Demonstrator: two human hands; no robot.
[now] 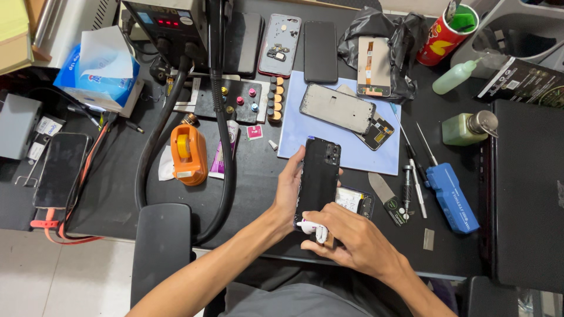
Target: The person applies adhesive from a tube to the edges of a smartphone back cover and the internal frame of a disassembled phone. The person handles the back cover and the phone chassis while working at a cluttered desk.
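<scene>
While my left hand (289, 191) is wrapping around the left edge of the black phone (318, 176), I am holding that phone upright over the near edge of the black bench (258, 176), its back with the camera block facing up at me. My left fingers are closing on its side, thumb along the edge, so the grip is clamped on the phone. My right hand (352, 240) is pinching a small white wad (313, 229) between thumb and fingertips and pressing it against the phone's lower end. Just behind the phone, an opened phone body (356, 201) is lying flat, partly hidden by my right hand. Farther back, a blue mat (305, 138) is carrying a grey frame (337, 108) and a small circuit board (378, 130). Screwdrivers (411, 170) and a blue tool (451, 196) are lying to the right. An orange tape dispenser (188, 154) is sitting to the left.
</scene>
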